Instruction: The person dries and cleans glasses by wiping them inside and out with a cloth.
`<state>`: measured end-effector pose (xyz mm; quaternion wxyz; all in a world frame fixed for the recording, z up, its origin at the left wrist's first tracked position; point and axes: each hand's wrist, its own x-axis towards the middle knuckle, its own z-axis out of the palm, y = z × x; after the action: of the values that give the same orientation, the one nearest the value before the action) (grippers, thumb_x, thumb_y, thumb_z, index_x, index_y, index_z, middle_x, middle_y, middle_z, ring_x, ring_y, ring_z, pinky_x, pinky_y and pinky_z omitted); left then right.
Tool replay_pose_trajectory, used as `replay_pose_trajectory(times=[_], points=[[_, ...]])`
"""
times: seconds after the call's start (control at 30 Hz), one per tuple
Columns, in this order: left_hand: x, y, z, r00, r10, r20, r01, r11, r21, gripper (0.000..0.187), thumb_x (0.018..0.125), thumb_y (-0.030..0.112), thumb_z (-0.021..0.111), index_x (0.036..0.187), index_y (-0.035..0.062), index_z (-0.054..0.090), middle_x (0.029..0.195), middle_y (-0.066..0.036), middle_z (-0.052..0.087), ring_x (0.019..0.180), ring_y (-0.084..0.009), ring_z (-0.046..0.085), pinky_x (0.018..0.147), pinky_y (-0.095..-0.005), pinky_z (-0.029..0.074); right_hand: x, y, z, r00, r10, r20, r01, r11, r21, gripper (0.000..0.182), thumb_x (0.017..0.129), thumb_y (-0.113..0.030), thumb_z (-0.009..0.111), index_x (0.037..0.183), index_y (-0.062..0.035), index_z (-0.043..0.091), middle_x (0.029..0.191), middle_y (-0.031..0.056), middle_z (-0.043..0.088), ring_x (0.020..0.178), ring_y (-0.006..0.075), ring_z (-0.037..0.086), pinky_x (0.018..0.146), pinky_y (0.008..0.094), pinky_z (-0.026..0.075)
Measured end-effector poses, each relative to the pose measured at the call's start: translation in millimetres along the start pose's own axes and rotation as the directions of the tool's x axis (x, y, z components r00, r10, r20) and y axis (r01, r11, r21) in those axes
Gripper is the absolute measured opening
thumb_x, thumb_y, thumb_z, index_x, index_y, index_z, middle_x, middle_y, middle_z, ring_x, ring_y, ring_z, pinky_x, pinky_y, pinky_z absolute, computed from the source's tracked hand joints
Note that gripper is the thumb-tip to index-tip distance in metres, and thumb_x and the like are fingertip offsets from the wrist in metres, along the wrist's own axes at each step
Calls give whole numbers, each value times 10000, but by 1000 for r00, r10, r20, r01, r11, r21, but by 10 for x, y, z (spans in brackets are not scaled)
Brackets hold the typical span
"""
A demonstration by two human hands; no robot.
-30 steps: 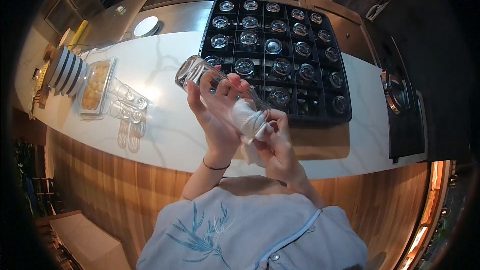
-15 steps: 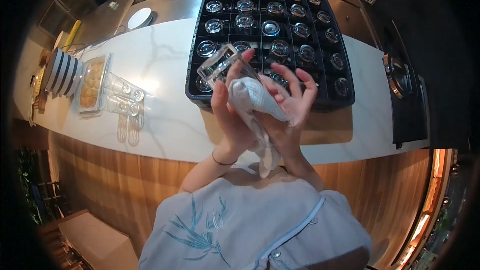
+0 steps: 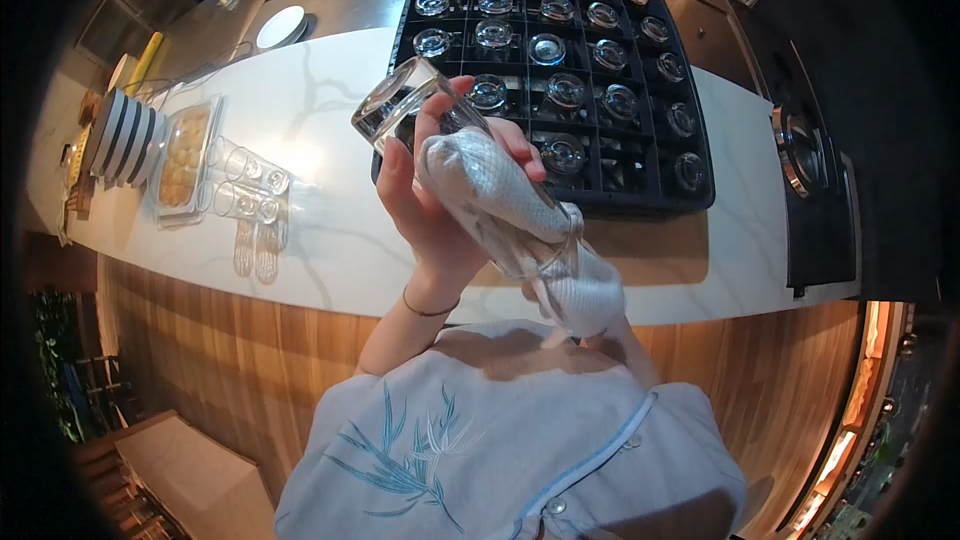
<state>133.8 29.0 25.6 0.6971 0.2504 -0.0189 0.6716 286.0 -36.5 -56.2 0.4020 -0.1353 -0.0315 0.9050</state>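
Note:
My left hand (image 3: 440, 200) is wrapped round a clear drinking glass (image 3: 390, 105), which is tilted with its thick base to the upper left and its mouth to the lower right. A white textured cloth (image 3: 500, 190) is bunched inside the glass, and more of it spills out of the mouth. My right hand (image 3: 602, 342) is at the cloth's lower end, below the glass mouth. Cloth covers most of that hand and hides its fingers, though it seems to hold the cloth.
Beyond my hands, a black divided rack (image 3: 660, 205) holds many upturned glasses. On the white marble counter (image 3: 330, 170) to the left stand several clear glasses (image 3: 240, 202), a lidded tray of round yellowish items (image 3: 183, 160) and striped stacked ware (image 3: 125, 140). White plates (image 3: 280, 28) sit farther back.
My right hand was spread beside the glass; it has moved down and is now behind the cloth. The glass and left hand have shifted up and left.

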Motion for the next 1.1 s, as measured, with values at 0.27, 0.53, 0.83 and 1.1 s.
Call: replay_pose_trajectory(times=[0.27,0.53,0.83,1.1], points=[[-98,-99,-56,986,77,-149,-61,993,105,629,834,572,377,1219,79,312,834,-152,524,760,-242,546,671,-348,468,181,102,39,816,-554,167,481,489,-728,485,708,-50,707,1136,-7,481,1056,76,566,953,113,534,806,268,448],[-167,-64,-106,938,-161,-307,185,982,49,621,824,599,373,1167,82,393,873,-121,501,744,-224,523,672,-341,461,146,216,569,642,-675,364,408,-101,-907,229,757,-108,672,924,34,604,826,95,640,756,119,592,653,271,475],[-47,-95,-194,992,-83,95,91,993,-76,939,700,764,393,1277,36,255,856,-160,519,753,-233,552,664,-330,486,43,-6,95,989,39,143,-28,997,-75,335,752,-151,690,1019,15,575,942,77,618,840,120,577,726,255,470],[-36,-3,-267,976,-118,185,120,993,2,1058,617,828,404,1294,34,232,884,-150,510,784,-235,554,688,-353,484,-66,99,226,987,67,148,-79,994,79,370,721,-162,712,1021,1,570,940,68,610,821,106,572,713,244,470]])
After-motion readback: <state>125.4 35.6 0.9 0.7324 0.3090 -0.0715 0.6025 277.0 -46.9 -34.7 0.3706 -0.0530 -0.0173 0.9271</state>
